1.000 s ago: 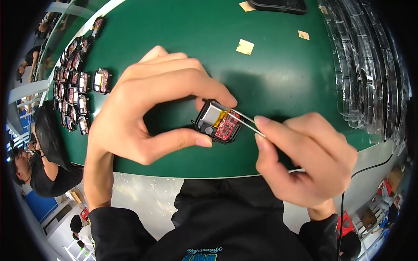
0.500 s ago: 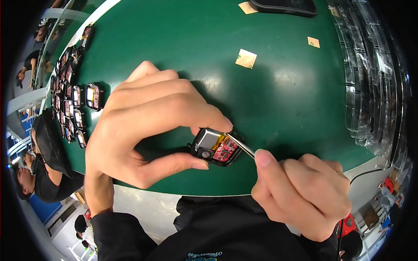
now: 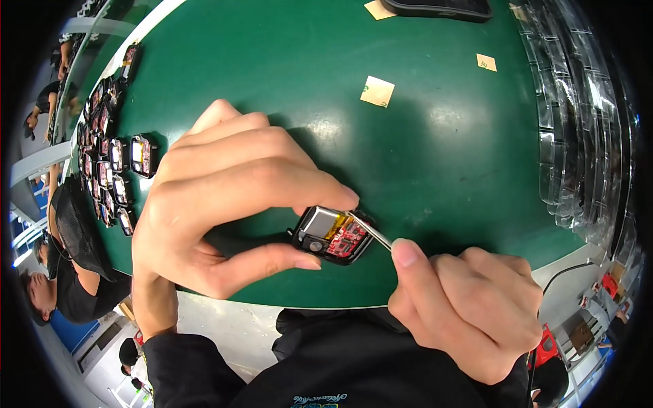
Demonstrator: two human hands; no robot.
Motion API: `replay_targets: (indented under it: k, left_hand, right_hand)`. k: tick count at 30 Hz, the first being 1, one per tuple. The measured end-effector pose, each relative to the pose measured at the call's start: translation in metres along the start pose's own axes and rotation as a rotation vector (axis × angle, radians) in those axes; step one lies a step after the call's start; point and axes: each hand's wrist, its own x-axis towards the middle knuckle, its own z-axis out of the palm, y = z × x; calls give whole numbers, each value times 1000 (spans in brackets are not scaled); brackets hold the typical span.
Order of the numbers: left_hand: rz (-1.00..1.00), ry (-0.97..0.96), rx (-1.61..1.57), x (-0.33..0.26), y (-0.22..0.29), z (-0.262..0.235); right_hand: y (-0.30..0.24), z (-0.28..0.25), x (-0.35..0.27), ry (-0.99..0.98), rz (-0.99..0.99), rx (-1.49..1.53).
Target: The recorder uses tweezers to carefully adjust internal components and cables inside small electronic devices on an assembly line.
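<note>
My left hand (image 3: 224,197) pinches an opened smartwatch case (image 3: 333,234) between thumb and fingers, low over the green table near its front edge. Inside the black case show a silver battery, yellow tape, a red circuit board and a small round part. Metal tweezers (image 3: 371,228) are gripped in my right hand (image 3: 469,306), which is closed. Their tips reach the upper edge of the case, close to my left index fingertip. Whether the tips grasp anything there is too small to tell.
Several similar opened watch cases (image 3: 103,160) stand clustered at the left, one (image 3: 143,155) slightly apart. Paper squares (image 3: 377,92) lie farther back, near a dark phone-like object (image 3: 439,8). Stacked clear plastic trays (image 3: 578,129) line the right edge. People sit beyond the table's left side.
Both hands, the watch case and the tweezers appear slightly lower and to the left, while the whole view has shifted a little. The grips look the same.
</note>
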Motion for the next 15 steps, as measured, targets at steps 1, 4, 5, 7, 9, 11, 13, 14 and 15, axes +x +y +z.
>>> replay_targets:
  k: [1,4,5,7,9,11,13,14,15]
  left_hand:
    - [2,-2,3,0,0,0]
    - [6,0,4,0,0,0]
    - [6,4,4,0,0,0]
    - [5,2,1,0,0,0]
    - [5,0,-2,-1,0,-1]
    - [1,0,8,-1,0,-1]
    - [6,-2,6,-1,-1,-2]
    - [9,-3,5,-1,-1,-2]
    - [6,-3,7,-2,-1,-2]
  right_hand:
    - [0,-1,1,-12,7,13]
    - [-2,-2,0,-23,17,24]
    - [-2,-3,0,-23,19,25]
    - [-2,-3,1,-24,19,27]
    - [-2,-2,1,-24,18,29]
    - [-2,-1,1,-25,23,27]
    - [-2,-3,3,-36,41,38]
    - [-2,-5,5,-47,60,50]
    - [-2,-6,6,-46,59,54]
